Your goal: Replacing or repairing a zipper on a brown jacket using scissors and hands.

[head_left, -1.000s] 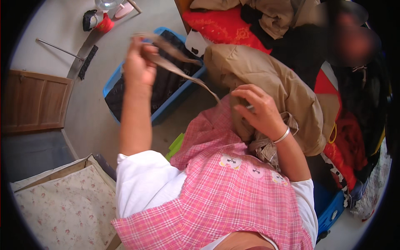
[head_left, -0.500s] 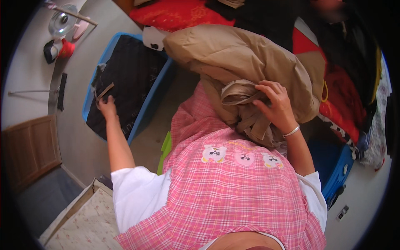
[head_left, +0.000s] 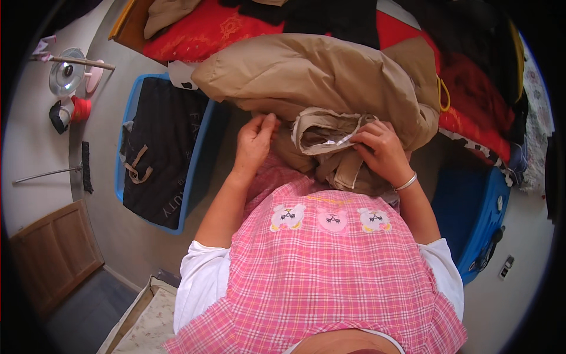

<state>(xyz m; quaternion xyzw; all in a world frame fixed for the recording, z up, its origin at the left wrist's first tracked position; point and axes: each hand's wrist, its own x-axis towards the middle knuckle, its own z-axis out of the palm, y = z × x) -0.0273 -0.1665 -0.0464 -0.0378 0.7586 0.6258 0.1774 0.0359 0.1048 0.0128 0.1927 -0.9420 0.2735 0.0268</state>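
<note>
A bulky tan padded garment (head_left: 330,68) lies bunched across my lap, its cut, frayed-looking edge (head_left: 306,133) curled into an open loop. My right hand (head_left: 383,147) pinches the cloth at the right side of this loop. By the garment's left lower side, my left hand (head_left: 254,141) is closed, thumb against curled fingers; what is between them, if anything, is hidden. Below that edge hang loose tan cloth ends (head_left: 348,168). To my left stands a blue bin (head_left: 191,192) with black fabric (head_left: 162,130) in it, and a thin tan strip (head_left: 138,165) lies on top.
Red bedding (head_left: 224,29) and dark clothes (head_left: 330,17) are heaped beyond the garment. A blue container (head_left: 480,218) stands at right. Farther left are a glass lid (head_left: 66,74), a red item (head_left: 81,109), a broom (head_left: 86,168) and a wooden panel (head_left: 59,253).
My left hand has moved from the blue bin rightward to the tan garment, leaving the thin strip on the black fabric. My right hand stays at the frayed edge, now spread wider into a loop.
</note>
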